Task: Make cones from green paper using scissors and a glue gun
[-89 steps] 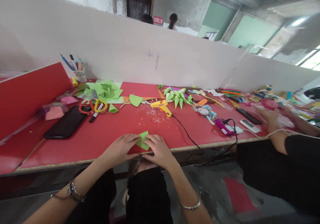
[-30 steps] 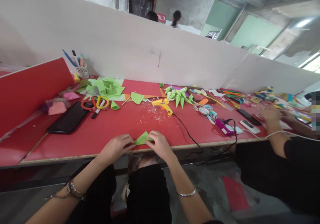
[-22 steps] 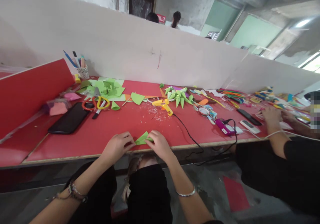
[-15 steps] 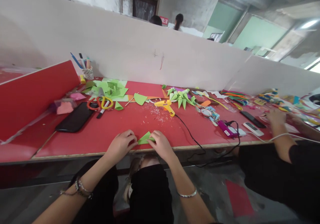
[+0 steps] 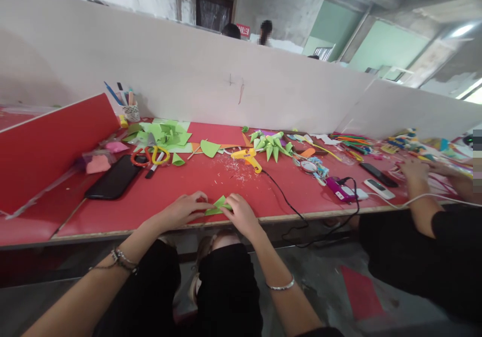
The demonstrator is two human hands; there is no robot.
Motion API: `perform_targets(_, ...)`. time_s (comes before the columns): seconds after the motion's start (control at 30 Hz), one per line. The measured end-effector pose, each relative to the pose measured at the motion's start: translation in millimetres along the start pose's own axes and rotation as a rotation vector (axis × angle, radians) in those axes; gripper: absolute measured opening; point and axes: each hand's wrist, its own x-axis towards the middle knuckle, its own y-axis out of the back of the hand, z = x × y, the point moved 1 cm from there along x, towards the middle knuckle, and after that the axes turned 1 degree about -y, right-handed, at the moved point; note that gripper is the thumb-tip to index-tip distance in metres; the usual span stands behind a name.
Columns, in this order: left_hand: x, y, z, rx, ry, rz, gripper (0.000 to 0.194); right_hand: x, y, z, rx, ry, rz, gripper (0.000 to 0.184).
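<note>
A small piece of green paper [image 5: 217,205], partly folded or curled, lies at the table's front edge between my hands. My right hand [image 5: 241,215] pinches its right end between thumb and fingers. At the left end, the fingertips of my left hand [image 5: 186,209] close on the paper's edge. Fingers hide part of both ends. Beyond them a yellow glue gun [image 5: 248,159] rests on its side among white scraps. Behind it sits a cluster of green paper cones [image 5: 271,145]. One loose green cone [image 5: 178,159] and a fan-shaped green piece [image 5: 210,148] lie left of the glue gun.
Scissors [image 5: 160,155], a marker [image 5: 152,169] and a black phone [image 5: 115,177] lie to the left, below green paper scraps [image 5: 165,133]. A black cord [image 5: 280,191] runs from the glue gun over the table edge. At right, a co-worker's hands [image 5: 414,171] handle things beside a purple power strip [image 5: 341,190].
My left hand has shifted slightly right, its fingers reaching further over the paper. The paper looks narrower. My right hand keeps its pinch. The view has shifted slightly.
</note>
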Motion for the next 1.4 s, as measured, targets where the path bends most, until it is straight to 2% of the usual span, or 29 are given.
perform_targets(0.2,2.4,9.1,5.1,0.063,-0.154,-0.01,0.036,0.2,-1.2,0.1,-0.067,-0.101,0.052,0.011)
perform_targets(0.37,2.4,10.5,3.8,0.09,-0.172,-0.053,0.036,-3.1,-0.2,4.1,-0.051,-0.141,0.091,0.014)
perform_targets(0.6,3.6,11.1,-0.3,0.068,-0.167,-0.09,0.035,-7.3,3.5,6.5,-0.016,-0.173,0.102,0.009)
perform_targets(0.77,6.9,12.1,-5.5,0.046,-0.148,-0.124,0.033,-3.6,4.1,-1.2,-0.056,-0.183,0.14,0.029)
perform_targets(0.87,7.5,10.9,-8.3,0.031,-0.145,-0.12,0.033,-6.9,-0.7,-10.9,-0.149,-0.102,0.182,0.03)
perform_targets(0.97,7.7,8.5,-10.6,0.012,-0.157,-0.105,0.032,-15.4,-8.7,-22.1,-0.149,0.092,0.141,0.027)
perform_targets(1.03,8.0,7.0,-12.2,0.007,-0.166,-0.099,0.031,-21.2,-12.7,-27.0,-0.115,0.164,0.113,0.03)
perform_targets(1.17,8.9,6.0,-15.6,-0.021,-0.162,-0.1,0.031,-26.6,-16.5,-28.7,-0.082,0.184,0.112,0.034)
perform_targets(1.4,9.6,5.6,-19.7,-0.01,-0.162,-0.137,0.035,-25.2,-25.1,-27.7,-0.199,0.205,0.146,0.032)
